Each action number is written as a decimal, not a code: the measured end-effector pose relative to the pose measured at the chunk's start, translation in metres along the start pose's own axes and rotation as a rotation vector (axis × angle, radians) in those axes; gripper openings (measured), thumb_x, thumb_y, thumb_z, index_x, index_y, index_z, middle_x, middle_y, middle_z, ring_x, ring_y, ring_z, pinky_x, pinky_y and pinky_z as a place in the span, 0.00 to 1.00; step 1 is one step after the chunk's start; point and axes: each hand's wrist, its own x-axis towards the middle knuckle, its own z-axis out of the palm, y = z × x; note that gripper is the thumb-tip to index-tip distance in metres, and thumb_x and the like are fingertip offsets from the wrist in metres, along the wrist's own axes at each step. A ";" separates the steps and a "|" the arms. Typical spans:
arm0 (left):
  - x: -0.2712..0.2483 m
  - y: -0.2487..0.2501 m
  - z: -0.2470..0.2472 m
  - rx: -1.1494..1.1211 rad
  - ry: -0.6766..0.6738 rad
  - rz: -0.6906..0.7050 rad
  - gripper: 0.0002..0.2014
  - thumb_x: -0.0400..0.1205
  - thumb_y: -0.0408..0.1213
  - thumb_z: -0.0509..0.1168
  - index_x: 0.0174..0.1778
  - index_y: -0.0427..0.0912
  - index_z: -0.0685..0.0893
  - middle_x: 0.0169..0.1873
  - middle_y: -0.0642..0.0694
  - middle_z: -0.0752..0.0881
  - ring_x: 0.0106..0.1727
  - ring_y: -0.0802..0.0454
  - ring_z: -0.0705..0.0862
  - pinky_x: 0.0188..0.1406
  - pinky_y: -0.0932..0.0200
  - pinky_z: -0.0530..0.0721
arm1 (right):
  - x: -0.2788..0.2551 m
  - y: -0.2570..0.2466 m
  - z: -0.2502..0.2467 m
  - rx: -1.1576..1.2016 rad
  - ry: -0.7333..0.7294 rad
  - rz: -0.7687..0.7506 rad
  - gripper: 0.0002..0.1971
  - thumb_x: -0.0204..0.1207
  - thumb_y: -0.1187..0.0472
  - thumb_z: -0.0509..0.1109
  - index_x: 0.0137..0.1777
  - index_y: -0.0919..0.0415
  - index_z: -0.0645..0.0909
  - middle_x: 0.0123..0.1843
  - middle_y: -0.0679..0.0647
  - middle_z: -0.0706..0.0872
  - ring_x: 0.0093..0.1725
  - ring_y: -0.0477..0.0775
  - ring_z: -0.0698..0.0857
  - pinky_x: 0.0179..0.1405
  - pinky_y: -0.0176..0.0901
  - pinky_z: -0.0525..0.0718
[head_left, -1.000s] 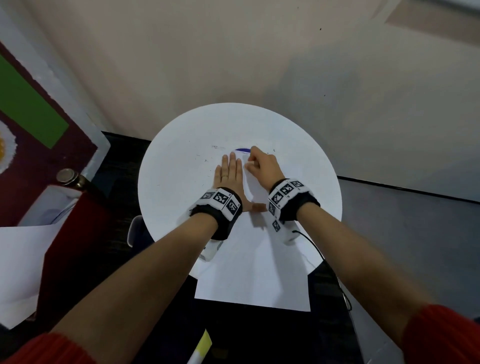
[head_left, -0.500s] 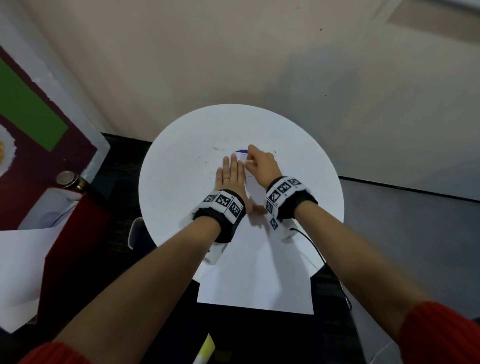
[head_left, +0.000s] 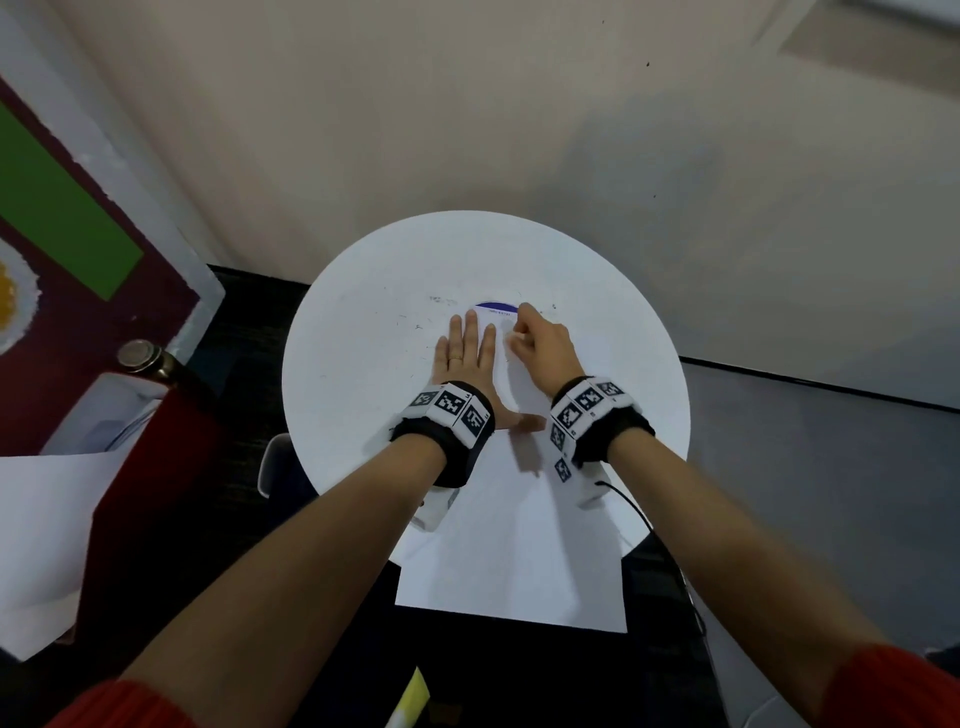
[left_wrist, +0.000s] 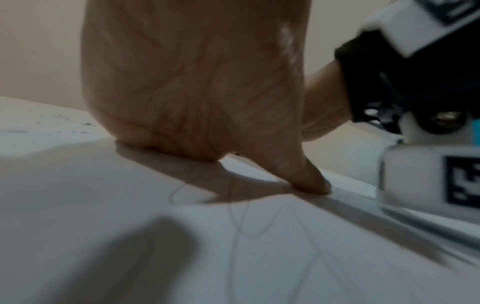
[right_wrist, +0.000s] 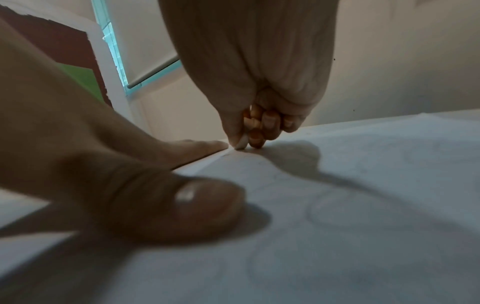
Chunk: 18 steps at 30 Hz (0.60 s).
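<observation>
A white sheet of paper (head_left: 519, 545) with faint pencil lines lies on a round white table (head_left: 363, 338) and overhangs its near edge. My left hand (head_left: 465, 353) lies flat on the sheet's left edge, fingers straight, thumb (left_wrist: 306, 176) spread out onto the paper. My right hand (head_left: 540, 348) is just right of it, fingers curled. In the right wrist view its fingertips (right_wrist: 259, 127) pinch a small white piece (right_wrist: 241, 144), and the tip of that piece touches the paper near the left hand's fingertips. I cannot tell what the piece is.
A blue-rimmed label (head_left: 496, 307) shows on the table just beyond the fingers. A dark red door with a round knob (head_left: 137, 356) stands at the left, with white sheets (head_left: 41, 519) below it. A black cable (head_left: 639, 514) trails off the table's right near edge.
My right hand has shifted slightly to the right on the paper. My left hand stays flat in the same place.
</observation>
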 end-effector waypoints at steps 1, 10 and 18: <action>0.001 0.000 0.001 -0.005 0.005 0.002 0.70 0.62 0.80 0.61 0.82 0.40 0.29 0.79 0.38 0.24 0.80 0.40 0.25 0.80 0.42 0.32 | -0.008 0.004 0.000 -0.002 -0.004 -0.005 0.09 0.77 0.70 0.61 0.39 0.60 0.65 0.32 0.56 0.72 0.34 0.52 0.67 0.35 0.44 0.68; 0.001 0.001 0.000 0.017 0.000 0.002 0.67 0.66 0.77 0.62 0.82 0.40 0.29 0.79 0.37 0.25 0.80 0.39 0.25 0.81 0.41 0.33 | 0.011 -0.003 -0.003 -0.032 0.019 0.032 0.08 0.75 0.73 0.59 0.40 0.61 0.66 0.29 0.52 0.69 0.33 0.54 0.68 0.35 0.43 0.69; -0.001 0.001 0.002 0.009 0.012 0.004 0.69 0.62 0.80 0.61 0.82 0.40 0.28 0.79 0.38 0.24 0.80 0.39 0.25 0.80 0.42 0.32 | -0.014 0.006 0.001 -0.025 0.032 0.033 0.08 0.75 0.72 0.58 0.39 0.61 0.63 0.30 0.53 0.68 0.32 0.52 0.63 0.33 0.43 0.66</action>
